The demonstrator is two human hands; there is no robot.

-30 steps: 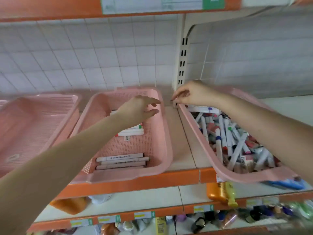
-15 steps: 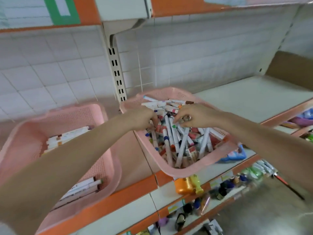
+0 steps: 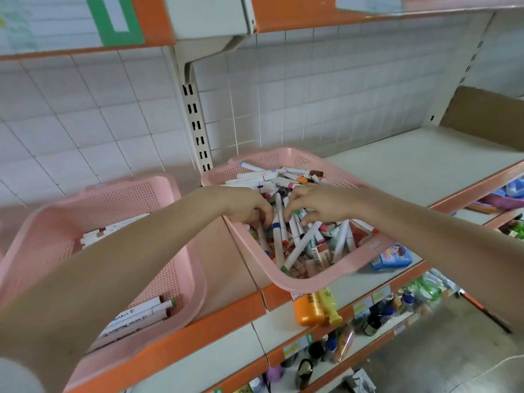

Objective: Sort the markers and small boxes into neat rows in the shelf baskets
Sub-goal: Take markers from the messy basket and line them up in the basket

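Both hands are down in the heaped basket, a pink perforated plastic tray with a rolled rim whose front corner appears to overhang the shelf edge. The left hand comes in over the basket's left rim, fingers curled down among the markers. The right hand sits beside it over the basket's middle, fingers hooked claw-like onto the pile. Fingertips are buried on both, so cannot tell whether either has closed on a marker or is only raking. Markers: slim white barrels, smooth, coloured caps, lying crossed every which way. Small boxes, flat pinkish card with a barcode, are wedged under them toward the basket's front rim. Step judged: drawing out a handful to carry over. Best to take barrels already lying parallel, pinch mid-barrel and lift straight up, so crossed neighbours do not flick over the low rim; the slick round barrels will likely roll. Left of the heaped basket, near but apart, the second basket of the same mesh holds sorted markers laid side by side. A blue packet lies just right of the heaped basket's front corner.
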